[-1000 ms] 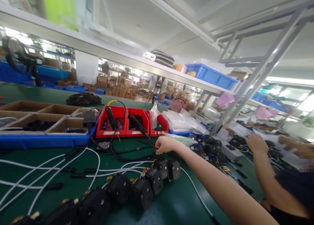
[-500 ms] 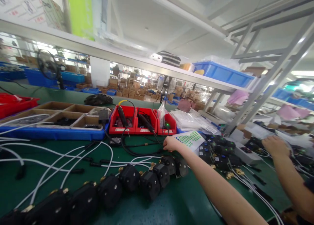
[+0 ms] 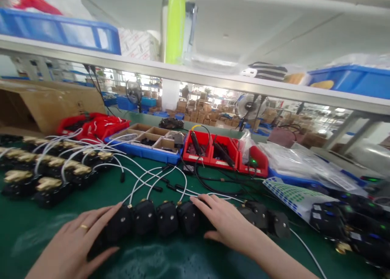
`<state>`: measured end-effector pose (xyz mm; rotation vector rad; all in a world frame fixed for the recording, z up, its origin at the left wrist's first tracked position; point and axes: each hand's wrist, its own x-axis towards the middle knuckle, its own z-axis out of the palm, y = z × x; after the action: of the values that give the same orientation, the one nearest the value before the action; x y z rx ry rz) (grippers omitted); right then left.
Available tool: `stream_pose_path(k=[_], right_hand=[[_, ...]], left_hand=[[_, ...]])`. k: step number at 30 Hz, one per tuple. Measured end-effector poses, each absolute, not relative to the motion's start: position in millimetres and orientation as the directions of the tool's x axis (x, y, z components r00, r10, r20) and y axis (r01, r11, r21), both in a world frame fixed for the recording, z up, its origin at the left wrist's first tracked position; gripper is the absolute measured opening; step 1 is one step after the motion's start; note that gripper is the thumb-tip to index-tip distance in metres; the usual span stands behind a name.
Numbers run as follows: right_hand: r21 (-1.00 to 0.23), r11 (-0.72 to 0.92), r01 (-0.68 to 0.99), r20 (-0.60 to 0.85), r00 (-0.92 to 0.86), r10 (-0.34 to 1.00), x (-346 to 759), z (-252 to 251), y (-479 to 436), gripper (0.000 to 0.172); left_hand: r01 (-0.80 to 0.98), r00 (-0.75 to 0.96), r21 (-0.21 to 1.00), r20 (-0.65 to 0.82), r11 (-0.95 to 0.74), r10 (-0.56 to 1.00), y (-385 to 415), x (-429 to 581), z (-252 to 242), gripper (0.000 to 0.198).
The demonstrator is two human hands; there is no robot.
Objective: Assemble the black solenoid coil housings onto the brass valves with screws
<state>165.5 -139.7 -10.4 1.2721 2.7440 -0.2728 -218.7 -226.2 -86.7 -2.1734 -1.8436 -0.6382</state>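
Note:
A row of black box-shaped units (image 3: 167,219) with brass fittings and white cables stands on the green bench in front of me. At the row's left end, my left hand (image 3: 81,236) wears a ring and rests against a black unit (image 3: 120,221), fingers stretched and thumb apart. Over the row's middle lies my right hand (image 3: 224,222); its fingers reach the top of another black unit (image 3: 188,218), with the thumb spread toward me. The palm partly hides units there. More black units (image 3: 278,223) sit right of that hand.
Red bins (image 3: 224,159) with black-handled tools and a blue compartment tray (image 3: 143,151) stand behind the row. Many brass-topped units (image 3: 51,185) with white cables lie at left. A sheet of green and blue dots (image 3: 292,197) is at right. Overhead runs a shelf (image 3: 213,78).
The view has swung left. My right hand has come from beside the dotted sheet onto the row. My left hand has come into view, and another person's arm at right has gone out of it.

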Motion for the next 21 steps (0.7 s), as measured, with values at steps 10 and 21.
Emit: stream_pose_path(k=[10, 21], right_hand=[[-0.008, 0.487, 0.873, -0.111, -0.485, 0.868, 122, -28, -141, 0.086], [-0.137, 0.489, 0.861, 0.014, -0.492, 0.870, 119, -45, -147, 0.089]], left_hand=[[0.946, 0.254, 0.033, 0.547, -0.323, 0.798, -221, -206, -77, 0.050], [0.979, 0.150, 0.087, 0.316, -0.186, 0.937, -218, -219, -58, 0.085]])
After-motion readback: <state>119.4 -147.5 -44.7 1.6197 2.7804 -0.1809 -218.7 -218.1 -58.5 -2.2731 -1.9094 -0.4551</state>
